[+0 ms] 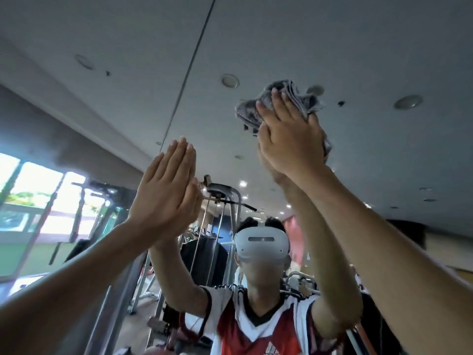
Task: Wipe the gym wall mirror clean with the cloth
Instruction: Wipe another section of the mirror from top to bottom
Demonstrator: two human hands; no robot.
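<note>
Grey cloth [299, 97], bunched under the flat-fingered right hand [289, 142] high on the mirror [371, 55], may slip out ungripped, and the flat left hand [161, 193] risks smudging glass.

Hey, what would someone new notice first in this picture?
The right hand stands out first, pressing a crumpled grey cloth against the mirror, high and right of centre. Left of it, the left hand lies flat on the glass. Below, the reflection shows a person in a white headset.
</note>
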